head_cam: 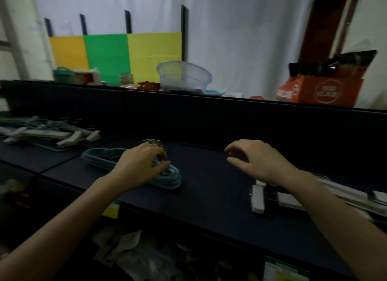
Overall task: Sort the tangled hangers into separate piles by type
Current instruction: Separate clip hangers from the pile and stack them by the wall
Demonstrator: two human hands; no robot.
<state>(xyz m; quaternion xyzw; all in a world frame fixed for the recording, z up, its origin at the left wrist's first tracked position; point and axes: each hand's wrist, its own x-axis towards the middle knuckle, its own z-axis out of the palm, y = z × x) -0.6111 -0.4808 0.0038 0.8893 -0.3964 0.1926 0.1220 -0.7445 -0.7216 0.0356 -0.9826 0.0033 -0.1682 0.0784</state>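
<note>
Head view, task's thing: teal hangers (98, 155) lie stacked flat on the dark tabletop (209, 186), just left of centre, with their metal hooks (154, 142) on the far side.
Long axis: far-left to near-right, slanting toward me.
Nearer hand: my left hand (140, 165) rests on the stack's middle, fingers curled round the necks.
Other hand: my right hand (259, 159) hovers well apart to the right, fingers loosely bent, holding nothing.
Outward, right: white clip hangers (258, 199) lie under my right forearm.
Outward, left: tangled pile (48, 134), unsorted, I judge.
</note>
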